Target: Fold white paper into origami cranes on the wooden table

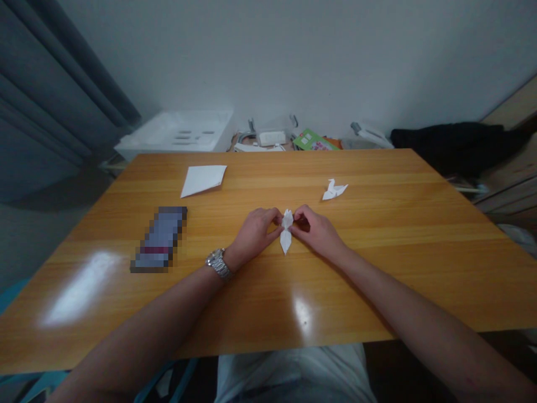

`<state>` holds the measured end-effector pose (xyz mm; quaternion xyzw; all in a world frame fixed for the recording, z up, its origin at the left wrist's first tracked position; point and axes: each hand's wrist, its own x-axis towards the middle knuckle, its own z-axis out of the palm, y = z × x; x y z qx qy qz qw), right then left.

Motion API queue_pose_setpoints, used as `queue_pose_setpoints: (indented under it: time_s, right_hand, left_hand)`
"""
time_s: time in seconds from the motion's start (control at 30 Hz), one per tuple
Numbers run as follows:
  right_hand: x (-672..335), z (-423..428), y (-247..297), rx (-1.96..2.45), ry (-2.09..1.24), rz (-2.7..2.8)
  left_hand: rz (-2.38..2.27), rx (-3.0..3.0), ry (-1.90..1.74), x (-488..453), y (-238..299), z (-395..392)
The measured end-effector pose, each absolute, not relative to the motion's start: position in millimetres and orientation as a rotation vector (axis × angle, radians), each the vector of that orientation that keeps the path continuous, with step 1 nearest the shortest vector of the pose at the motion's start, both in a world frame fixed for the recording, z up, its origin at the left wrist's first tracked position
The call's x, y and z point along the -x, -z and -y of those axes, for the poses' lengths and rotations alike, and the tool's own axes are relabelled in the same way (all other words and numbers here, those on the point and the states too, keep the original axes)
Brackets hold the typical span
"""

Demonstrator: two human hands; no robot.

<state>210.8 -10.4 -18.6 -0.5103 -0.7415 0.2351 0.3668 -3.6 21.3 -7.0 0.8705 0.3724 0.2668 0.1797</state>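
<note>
Between my two hands, just above or on the wooden table (403, 224), is a small piece of folded white paper (286, 238), narrow at its middle and pointed at the near end. My left hand (257, 230), with a metal watch on the wrist, pinches its left side between thumb and fingers. On the other side, my right hand (316, 228) pinches the paper's right edge the same way. The fingertips cover part of the paper's middle. Beyond my right hand stands a finished-looking white paper bird (334, 190) with a raised neck and spread wings.
A stack of white paper (204, 179) lies at the back left. Nearer on the left is a pixelated phone-like object (160, 238). Behind the table's far edge are a white tray-like basin (180, 131), a green booklet (312, 140) and dark cloth (453, 148).
</note>
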Motion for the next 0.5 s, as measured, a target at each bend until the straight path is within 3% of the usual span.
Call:
queue_pose_setpoints:
  time_s: [0.17,0.5]
  right_hand:
    - [-210.3,11.0,18.6,1.236,-0.629,1.945]
    - [-215.3,5.6,22.8,1.148,-0.367,2.078]
  left_hand:
    - [-1.069,-2.445,-0.752,3.9,7.7,-21.3]
    - [-1.061,-2.449,-0.762,5.0,9.4,-21.7]
